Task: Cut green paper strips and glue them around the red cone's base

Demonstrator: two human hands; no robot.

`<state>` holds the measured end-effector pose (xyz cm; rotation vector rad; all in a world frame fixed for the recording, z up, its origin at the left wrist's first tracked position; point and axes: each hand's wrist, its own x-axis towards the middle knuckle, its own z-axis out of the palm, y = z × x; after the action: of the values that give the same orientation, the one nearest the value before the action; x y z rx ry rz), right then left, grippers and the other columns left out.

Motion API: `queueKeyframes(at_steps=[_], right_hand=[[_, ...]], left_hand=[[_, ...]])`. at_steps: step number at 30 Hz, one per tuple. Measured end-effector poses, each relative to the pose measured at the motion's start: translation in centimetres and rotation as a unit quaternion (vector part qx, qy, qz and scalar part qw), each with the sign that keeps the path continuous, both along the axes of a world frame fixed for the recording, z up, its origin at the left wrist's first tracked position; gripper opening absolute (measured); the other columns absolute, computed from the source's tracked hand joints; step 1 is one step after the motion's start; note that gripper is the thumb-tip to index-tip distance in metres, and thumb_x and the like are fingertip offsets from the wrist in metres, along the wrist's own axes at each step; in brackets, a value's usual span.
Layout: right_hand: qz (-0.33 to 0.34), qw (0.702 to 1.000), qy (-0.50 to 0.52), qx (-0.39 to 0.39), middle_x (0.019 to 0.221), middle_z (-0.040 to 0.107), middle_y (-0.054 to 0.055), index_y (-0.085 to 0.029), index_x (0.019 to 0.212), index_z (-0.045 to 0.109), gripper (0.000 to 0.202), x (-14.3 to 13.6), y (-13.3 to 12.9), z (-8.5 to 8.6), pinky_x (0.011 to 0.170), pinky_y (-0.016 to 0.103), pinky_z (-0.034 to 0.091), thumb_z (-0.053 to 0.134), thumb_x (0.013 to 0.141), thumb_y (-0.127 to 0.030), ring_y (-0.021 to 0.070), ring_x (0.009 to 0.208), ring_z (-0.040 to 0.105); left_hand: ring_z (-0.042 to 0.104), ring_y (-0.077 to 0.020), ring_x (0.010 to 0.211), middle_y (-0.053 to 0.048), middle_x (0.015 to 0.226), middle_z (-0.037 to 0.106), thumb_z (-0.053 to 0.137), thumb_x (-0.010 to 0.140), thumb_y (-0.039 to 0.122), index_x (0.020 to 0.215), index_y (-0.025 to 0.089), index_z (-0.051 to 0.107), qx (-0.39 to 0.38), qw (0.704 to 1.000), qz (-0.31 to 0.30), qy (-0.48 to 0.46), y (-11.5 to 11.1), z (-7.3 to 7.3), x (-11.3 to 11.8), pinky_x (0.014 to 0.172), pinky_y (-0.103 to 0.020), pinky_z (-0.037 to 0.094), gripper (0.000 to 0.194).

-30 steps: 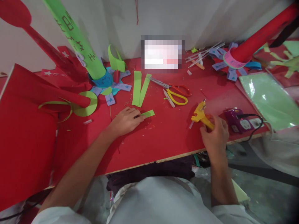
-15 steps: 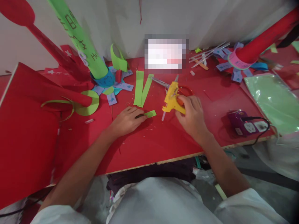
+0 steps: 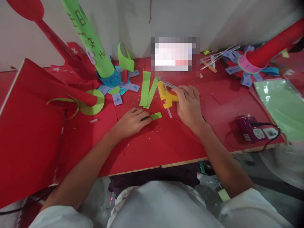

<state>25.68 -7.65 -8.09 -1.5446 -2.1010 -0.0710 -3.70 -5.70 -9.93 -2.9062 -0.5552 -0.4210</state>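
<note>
My left hand rests on the red tabletop, fingers closed on one end of a short green paper strip. My right hand is wrapped round the handle of a yellow glue gun, whose nozzle points away from me. A pale glue stick sticks out of its back end. Just beyond the gun, partly hidden by it and my right hand, lie scissors. Two longer green strips lie left of the gun, their near ends touching.
A green paper tube with a blue base stands at the back left, near a red sheet. At the right are a red tube, a purple power adapter with a cable and a green packet.
My right hand has moved left with the glue gun and tilted it, so its nozzle now points up and left. My left hand keeps its hold on the strip. The view has shifted slightly.
</note>
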Motion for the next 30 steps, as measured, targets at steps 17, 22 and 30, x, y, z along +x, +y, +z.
queueKeyframes(at_steps=[17,22,30], right_hand=[[-0.108,0.982,0.152,0.020,0.106,0.075,0.013,-0.022,0.112,0.068,0.023,0.4,-0.3,-2.6,0.090,0.046,0.057,0.059,0.105,-0.043,0.0318,0.102,0.071],[-0.148,0.976,0.159,0.004,0.083,0.077,0.006,-0.025,0.097,0.067,0.038,-0.2,-0.7,-2.2,0.070,0.037,0.054,0.078,0.090,-0.061,0.0278,0.076,0.072],[-0.153,0.985,0.078,-0.015,0.101,0.080,0.014,-0.019,0.111,0.073,0.037,0.2,-0.1,-3.0,0.079,0.043,0.055,0.077,0.084,-0.046,0.0348,0.094,0.075]], left_hand=[[0.069,-0.0224,0.104,-0.008,0.115,0.077,0.051,0.108,0.019,0.124,0.023,0.073,-0.025,0.999,0.010,-0.037,0.2,-0.3,0.1,0.088,-0.038,0.052,0.027],[0.070,-0.0224,0.109,-0.009,0.121,0.077,0.049,0.109,0.019,0.128,0.024,0.072,-0.041,0.999,0.012,-0.028,0.3,-0.5,-0.1,0.093,-0.039,0.054,0.030],[0.070,-0.0225,0.108,-0.009,0.118,0.077,0.050,0.109,0.020,0.124,0.022,0.072,-0.017,0.999,0.004,-0.035,0.4,-0.6,-0.2,0.093,-0.038,0.055,0.027]])
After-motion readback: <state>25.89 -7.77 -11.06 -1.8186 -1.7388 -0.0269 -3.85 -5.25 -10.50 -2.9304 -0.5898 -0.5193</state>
